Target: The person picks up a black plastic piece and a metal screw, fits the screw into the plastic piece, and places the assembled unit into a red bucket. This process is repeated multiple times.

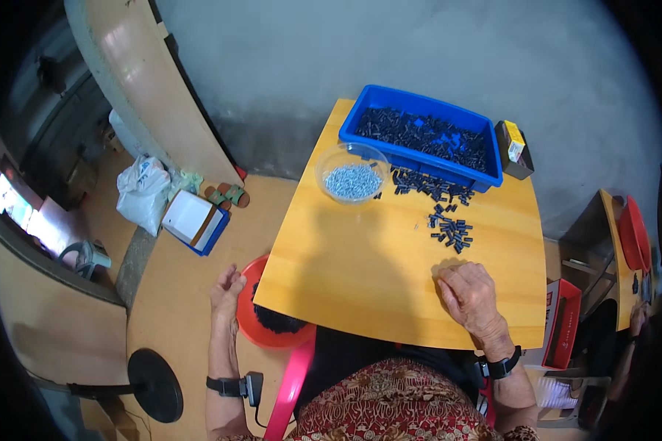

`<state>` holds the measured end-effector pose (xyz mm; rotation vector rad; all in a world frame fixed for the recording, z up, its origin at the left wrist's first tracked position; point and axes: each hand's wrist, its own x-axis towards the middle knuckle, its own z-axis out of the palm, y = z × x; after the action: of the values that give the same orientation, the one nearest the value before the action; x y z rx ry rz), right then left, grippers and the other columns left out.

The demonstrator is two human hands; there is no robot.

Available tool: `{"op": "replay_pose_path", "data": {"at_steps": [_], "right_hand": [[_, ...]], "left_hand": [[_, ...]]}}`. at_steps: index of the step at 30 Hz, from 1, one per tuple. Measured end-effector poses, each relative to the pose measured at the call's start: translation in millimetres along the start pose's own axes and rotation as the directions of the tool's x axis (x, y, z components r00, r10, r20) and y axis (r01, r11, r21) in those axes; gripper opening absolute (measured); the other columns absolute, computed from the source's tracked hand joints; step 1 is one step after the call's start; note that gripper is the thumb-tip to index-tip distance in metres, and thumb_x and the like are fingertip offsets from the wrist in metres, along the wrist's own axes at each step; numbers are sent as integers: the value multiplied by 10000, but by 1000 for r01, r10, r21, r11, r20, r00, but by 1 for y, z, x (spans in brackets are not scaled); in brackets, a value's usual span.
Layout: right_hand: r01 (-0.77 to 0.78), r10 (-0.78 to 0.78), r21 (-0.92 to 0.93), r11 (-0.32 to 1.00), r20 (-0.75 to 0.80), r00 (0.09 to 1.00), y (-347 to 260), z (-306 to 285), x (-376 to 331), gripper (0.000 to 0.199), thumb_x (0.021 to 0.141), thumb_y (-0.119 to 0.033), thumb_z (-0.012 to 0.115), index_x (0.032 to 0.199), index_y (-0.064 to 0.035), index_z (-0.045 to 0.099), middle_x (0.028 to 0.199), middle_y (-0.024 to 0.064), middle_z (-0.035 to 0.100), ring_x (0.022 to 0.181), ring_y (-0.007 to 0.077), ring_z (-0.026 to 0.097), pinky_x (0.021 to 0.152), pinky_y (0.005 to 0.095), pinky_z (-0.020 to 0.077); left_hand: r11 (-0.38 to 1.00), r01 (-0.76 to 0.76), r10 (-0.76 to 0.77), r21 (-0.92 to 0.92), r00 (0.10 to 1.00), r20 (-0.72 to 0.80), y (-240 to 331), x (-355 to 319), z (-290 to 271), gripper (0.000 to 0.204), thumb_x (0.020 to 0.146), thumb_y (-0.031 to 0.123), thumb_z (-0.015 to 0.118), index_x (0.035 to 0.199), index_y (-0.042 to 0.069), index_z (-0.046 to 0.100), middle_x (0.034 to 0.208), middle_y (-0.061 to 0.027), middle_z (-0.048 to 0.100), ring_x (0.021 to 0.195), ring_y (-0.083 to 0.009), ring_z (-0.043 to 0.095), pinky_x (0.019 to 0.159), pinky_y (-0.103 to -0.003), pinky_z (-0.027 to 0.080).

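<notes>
- Black parts (449, 229) lie scattered in a loose patch on the wooden table (368, 272), just in front of the blue bin (419, 158) and a short way beyond your right hand (469, 294).
- Your right hand rests palm down on the table near its front edge, fingers loosely together, holding nothing that can be seen.
- Your left hand (226, 288) hangs off the table's left side, fingers relaxed and partly open, empty, just beside the rim of the red bowl (268, 331) that sits below the table edge.
- To work this well, by my judgement, slide the right hand forward to the nearest black parts and draw a few toward you at a time, so the pile does not spread or roll off the edge.
- Keep the clear bowl (351, 173) of small silvery pieces within easy reach; it stands touching the bin's near left corner.
- Count: one blue bin, well filled with more black parts; one clear bowl; one red bowl; one small dark box (513, 149) with a yellow label, just right of the bin.
- Loose black parts on the table are too many and too small to count exactly; roughly a few dozen.
- Each wrist carries one dark band (504, 365).
</notes>
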<state>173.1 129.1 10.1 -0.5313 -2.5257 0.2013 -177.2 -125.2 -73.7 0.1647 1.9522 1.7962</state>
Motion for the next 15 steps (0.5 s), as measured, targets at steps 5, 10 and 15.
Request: {"op": "replay_pose_path", "data": {"at_steps": [5,10,15], "right_hand": [[-10,11,3,1000,-9,1000,7,2,-3,169,754,-21,675,920,-18,642,860,121,611,785,295,588,713,383,480],[-17,17,-38,999,-6,1000,13,5,-10,164,767,-32,650,927,-15,620,942,117,582,859,284,576,768,380,475],[3,-4,-19,1000,-63,998,19,12,-14,173,767,-48,633,934,-23,594,945,101,535,886,271,538,794,373,456]], "left_hand": [[948,-303,300,-95,953,-47,47,-25,16,386,899,56,624,1267,-22,537,1198,-118,598,1118,-187,565,984,-307,440],[586,-810,809,27,583,-74,136,-111,64,341,939,142,561,1239,-21,547,1225,-158,586,1193,-259,531,1029,-390,414],[233,-807,959,-543,283,-8,190,-202,114,273,943,178,534,1149,4,573,1252,-172,548,1207,-271,512,1031,-403,399]]}}
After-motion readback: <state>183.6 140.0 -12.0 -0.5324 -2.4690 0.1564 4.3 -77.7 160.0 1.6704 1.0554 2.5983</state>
